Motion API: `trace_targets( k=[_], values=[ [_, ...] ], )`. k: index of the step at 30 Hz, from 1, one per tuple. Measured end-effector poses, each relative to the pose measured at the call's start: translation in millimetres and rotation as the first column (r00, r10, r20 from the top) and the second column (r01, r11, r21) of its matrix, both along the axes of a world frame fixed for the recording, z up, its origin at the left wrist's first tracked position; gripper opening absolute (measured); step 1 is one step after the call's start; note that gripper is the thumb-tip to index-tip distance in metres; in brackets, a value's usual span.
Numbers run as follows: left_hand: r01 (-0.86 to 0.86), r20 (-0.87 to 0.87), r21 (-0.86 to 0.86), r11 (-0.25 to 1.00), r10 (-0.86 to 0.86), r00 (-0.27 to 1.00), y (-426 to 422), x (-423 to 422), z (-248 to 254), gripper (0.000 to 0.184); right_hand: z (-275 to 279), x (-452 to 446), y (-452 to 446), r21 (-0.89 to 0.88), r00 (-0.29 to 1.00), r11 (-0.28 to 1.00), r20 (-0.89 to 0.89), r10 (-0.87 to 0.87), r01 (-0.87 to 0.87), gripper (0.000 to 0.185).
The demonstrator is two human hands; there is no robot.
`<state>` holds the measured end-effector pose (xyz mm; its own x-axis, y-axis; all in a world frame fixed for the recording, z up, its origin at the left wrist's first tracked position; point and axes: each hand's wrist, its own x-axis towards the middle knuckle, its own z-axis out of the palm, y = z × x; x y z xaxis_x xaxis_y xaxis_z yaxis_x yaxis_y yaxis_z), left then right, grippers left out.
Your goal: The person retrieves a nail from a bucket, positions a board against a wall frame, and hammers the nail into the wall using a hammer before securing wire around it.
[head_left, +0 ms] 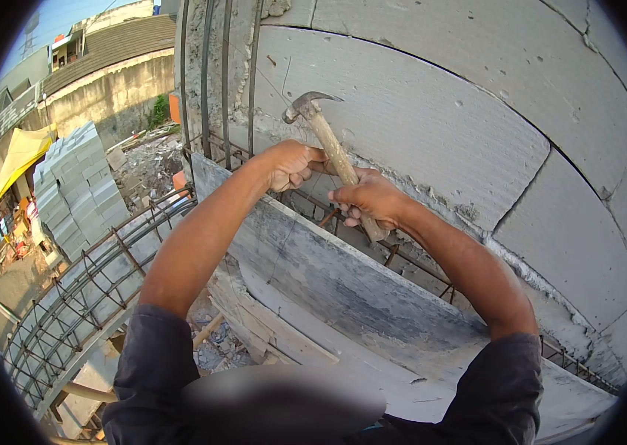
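Note:
A claw hammer point(334, 144) with a worn wooden handle slants in front of the block wall, its metal head up and to the left. My right hand point(371, 199) is closed around the lower part of the handle. Just left of the handle, my left hand point(289, 166) is curled into a fist, with its fingertips near the wood. What it pinches, if anything, is hidden; a thin line hangs below it. Under both hands runs a grey formwork board point(328, 267) on edge, with rebar point(391, 256) in the gap between board and wall.
Upright rebar rods point(226, 81) stand at the wall's left end. A small nail point(271, 60) sticks out of the grey block wall point(432, 126). To the left are a rebar cage point(76, 297), stacked blocks point(80, 189) and a yellow canopy point(17, 167) on lower ground.

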<state>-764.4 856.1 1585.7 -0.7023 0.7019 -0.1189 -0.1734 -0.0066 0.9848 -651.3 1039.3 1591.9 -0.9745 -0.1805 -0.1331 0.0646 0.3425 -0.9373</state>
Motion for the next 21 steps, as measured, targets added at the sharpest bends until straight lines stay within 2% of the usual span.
trace_targets(
  k=[3,6,9,12,15,18,21],
  values=[
    [0.053,0.078,0.049,0.997,-0.057,0.995,1.3,-15.6,-9.3,0.025,7.5,10.2,1.5,-0.001,0.999,0.999,-0.015,0.044,-0.044,0.058],
    [0.003,0.080,0.060,0.998,-0.008,0.997,-3.0,-22.1,-12.4,0.025,21.8,23.0,2.7,0.147,0.998,0.989,-0.061,0.001,0.008,0.061],
    [-0.209,-0.055,-0.093,0.974,0.204,0.977,2.5,-0.3,5.6,0.019,37.4,35.3,11.0,0.215,0.997,0.976,-0.079,-0.002,0.019,0.057],
    [-0.318,-0.171,-0.138,0.938,0.294,0.940,9.8,-9.9,7.5,0.019,50.8,53.3,18.2,0.278,0.988,0.960,-0.154,0.015,0.029,0.057],
    [-0.398,-0.260,-0.143,0.906,0.354,0.899,13.8,-0.9,15.7,0.026,63.3,73.9,21.8,0.328,0.974,0.941,-0.227,-0.009,0.086,0.058],
    [-0.444,-0.251,-0.134,0.886,0.403,0.880,20.0,-13.3,6.9,0.029,72.0,95.1,29.5,0.350,0.959,0.927,-0.282,-0.031,0.133,0.058],
    [-0.405,-0.282,-0.100,0.909,0.364,0.888,14.5,-2.2,21.9,0.028,80.5,115.1,36.7,0.387,0.952,0.906,-0.303,-0.050,0.171,0.057]
  ],
)
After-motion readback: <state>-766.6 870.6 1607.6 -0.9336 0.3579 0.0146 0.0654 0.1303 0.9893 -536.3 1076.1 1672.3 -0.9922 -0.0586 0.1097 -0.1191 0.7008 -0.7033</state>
